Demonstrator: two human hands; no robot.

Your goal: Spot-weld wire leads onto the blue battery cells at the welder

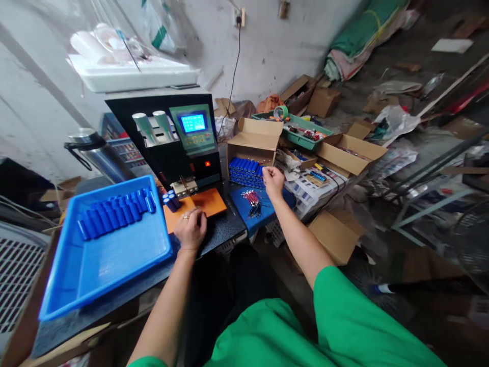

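Observation:
My left hand (190, 228) rests with curled fingers at the front edge of an orange mat (212, 202); whatever it may hold is hidden. Several blue cylinders (171, 201) stand upright on the mat beside the metal fixture (184, 186) of a black machine (153, 109) with a lit screen. My right hand (274, 181) is closed in a pinch at the right side of a cardboard box (260, 133) holding stacked blue cylinders (244, 172). What its fingertips hold is too small to make out. Below it, red and black wires (252, 201) lie on a blue surface (269, 210).
At the left, a blue tray (114, 263) holds rows of blue cylinders (114, 214). Behind it stands a steel flask (97, 155). A green tray (301, 133) and open cartons (353, 153) sit at the right. A white foam tray (133, 76) tops the machine.

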